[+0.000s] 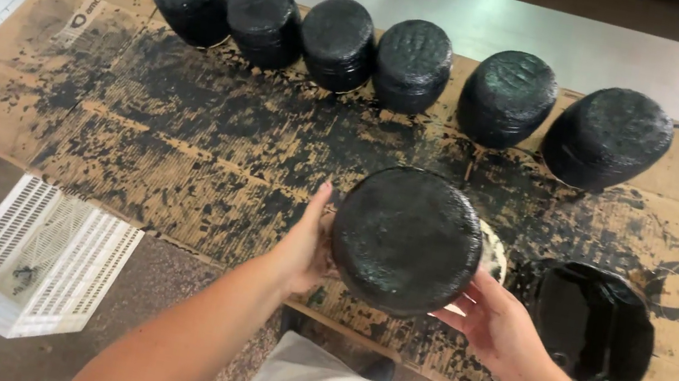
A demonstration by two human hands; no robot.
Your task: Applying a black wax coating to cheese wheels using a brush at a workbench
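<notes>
Over the stained cardboard, you are cradling a black-coated wheel between both palms: your left hand is pressing its side with fingers spread, your right hand is cupping its lower edge. The glossy coating is looking wet, so the wheel may be slipping, smearing, or knocking the black pot just beside it.

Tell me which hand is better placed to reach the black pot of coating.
Right, probably. The right hand holds the wheel on the side next to the black pot; the left hand is across the wheel.
</notes>
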